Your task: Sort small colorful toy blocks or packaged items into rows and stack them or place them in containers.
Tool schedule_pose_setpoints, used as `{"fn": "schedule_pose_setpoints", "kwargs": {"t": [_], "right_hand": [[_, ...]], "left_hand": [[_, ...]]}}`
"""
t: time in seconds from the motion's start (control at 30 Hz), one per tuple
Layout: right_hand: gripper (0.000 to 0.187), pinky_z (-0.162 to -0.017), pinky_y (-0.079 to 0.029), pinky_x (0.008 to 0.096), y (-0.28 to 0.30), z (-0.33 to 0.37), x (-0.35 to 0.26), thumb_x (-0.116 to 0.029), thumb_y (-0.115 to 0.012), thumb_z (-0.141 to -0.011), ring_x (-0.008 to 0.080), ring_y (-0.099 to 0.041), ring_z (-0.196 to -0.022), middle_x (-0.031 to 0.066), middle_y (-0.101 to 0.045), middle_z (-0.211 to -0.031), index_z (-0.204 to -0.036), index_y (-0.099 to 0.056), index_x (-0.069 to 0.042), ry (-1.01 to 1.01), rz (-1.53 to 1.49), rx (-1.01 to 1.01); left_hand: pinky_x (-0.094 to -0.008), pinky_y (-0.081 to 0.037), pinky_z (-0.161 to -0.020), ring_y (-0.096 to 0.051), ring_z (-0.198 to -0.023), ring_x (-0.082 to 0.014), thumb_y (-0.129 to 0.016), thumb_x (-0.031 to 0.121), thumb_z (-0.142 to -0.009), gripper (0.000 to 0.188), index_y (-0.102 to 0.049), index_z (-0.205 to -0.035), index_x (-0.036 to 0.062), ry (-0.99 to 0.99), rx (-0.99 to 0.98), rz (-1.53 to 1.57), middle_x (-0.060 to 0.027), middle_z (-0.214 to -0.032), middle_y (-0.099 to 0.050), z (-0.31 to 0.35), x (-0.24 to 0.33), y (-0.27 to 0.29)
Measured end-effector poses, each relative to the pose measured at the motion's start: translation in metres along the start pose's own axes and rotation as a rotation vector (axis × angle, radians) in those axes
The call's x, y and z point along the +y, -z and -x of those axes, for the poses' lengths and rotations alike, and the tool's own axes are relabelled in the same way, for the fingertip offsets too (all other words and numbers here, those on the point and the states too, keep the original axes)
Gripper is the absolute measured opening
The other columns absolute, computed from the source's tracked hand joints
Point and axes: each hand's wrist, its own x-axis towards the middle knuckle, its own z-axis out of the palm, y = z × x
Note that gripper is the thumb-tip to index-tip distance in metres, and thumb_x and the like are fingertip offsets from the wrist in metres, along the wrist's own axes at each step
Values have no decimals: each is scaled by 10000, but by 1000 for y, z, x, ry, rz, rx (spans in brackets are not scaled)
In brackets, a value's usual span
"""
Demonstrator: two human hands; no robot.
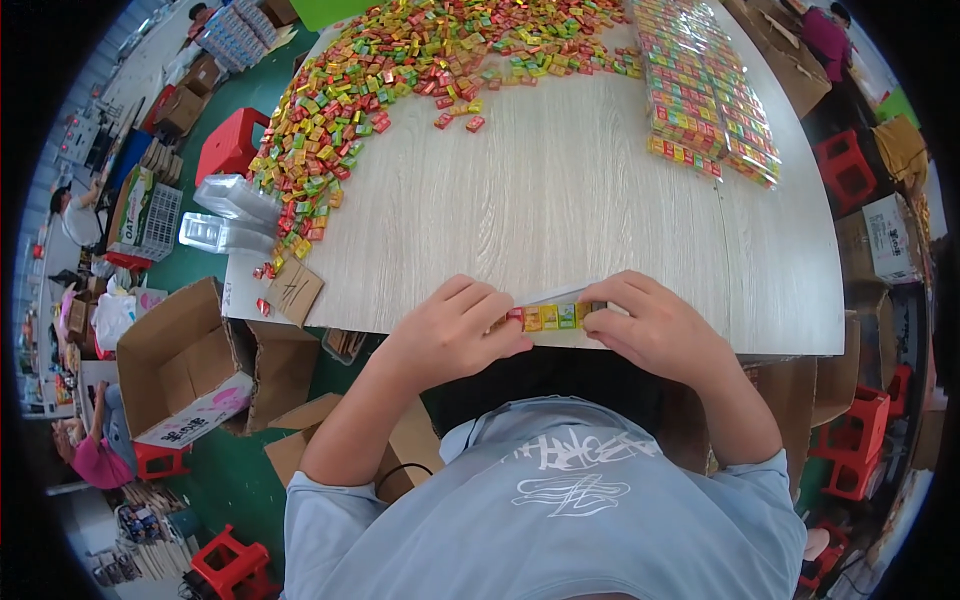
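At the lower centre of the frame, both hands work just above the near edge of the pale wood-grain tabletop (470, 190). The left hand (460, 325) is curled in and narrow, fingers and thumb closed on the left end of a row of small coloured packs (550, 318); the right hand (645, 325) pinches the right end of the same row between thumb and fingers. A pale strip (550, 296) runs along the upper side of the row, and the hands hide both its ends, so I cannot tell what it is

A broad bare stretch of grain lies from the hands up to the loose heap of small packs (440, 45), which fills the upper centre and spills down the left edge. In the upper right, clear-wrapped bundles of packs (700, 90) lie inside the right edge, with a margin of tabletop beyond them. On the left edge, clear plastic trays (225, 235) jut past the rim, beside the trailing packs; a cardboard piece (296, 291) sits at the near left corner. Below that corner an open cardboard box (185, 345) takes up the floor, leaving little room on that side
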Motion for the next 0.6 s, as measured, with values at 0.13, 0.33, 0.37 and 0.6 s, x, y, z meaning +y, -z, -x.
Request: {"fn": "schedule_pose_setpoints", "kwargs": {"t": [0.13,0.33,0.37,0.6], "right_hand": [[175,-941,-562,393,7,1,7,-45,-800,-847,301,-658,-1094,85,-680,-1187,-983,-692,-68,-22,7,28],[174,-968,-544,400,31,17,73,11,-777,-864,315,-646,-1145,102,-676,-1187,-988,-676,-57,-178,50,217],[178,-986,-532,401,38,21,88,17,-771,-870,323,-643,-1157,111,-674,-1189,-1000,-667,-46,-237,73,264],[177,-1039,-493,400,79,60,178,23,-723,-916,338,-630,-1205,140,-671,-1216,-1060,-624,-5,-469,216,353]], "left_hand": [[-390,-543,-847,-683,-928,-250,-884,304,-803,319,-685,-956,108,51,-54,0,-63,-1033,-666,-6,-4,-1],[-503,-333,-1220,-438,-1479,-370,-690,455,-972,680,-489,-1501,79,366,-133,-64,-211,-1557,-475,-13,-50,-14],[-503,-333,-1220,-438,-1479,-370,-690,455,-972,680,-489,-1501,79,369,-138,-71,-211,-1557,-475,-13,-65,-18],[-500,-210,-1301,-269,-1589,-382,-556,508,-1053,748,-375,-1586,15,493,-179,-240,-237,-1676,-335,-34,-168,-50]]}}
